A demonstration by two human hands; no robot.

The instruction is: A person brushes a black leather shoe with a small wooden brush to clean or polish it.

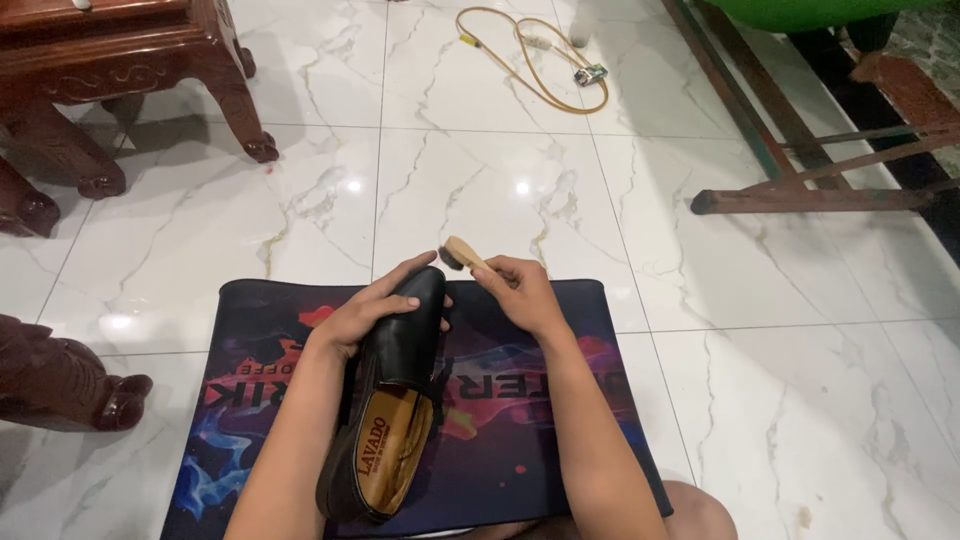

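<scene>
Shoe held by left hand points toe away; right hand grips brush.

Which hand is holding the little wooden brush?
The right hand holds the small wooden brush with dark bristles, at the toe of the black leather shoe. The left hand grips only that shoe.
</scene>
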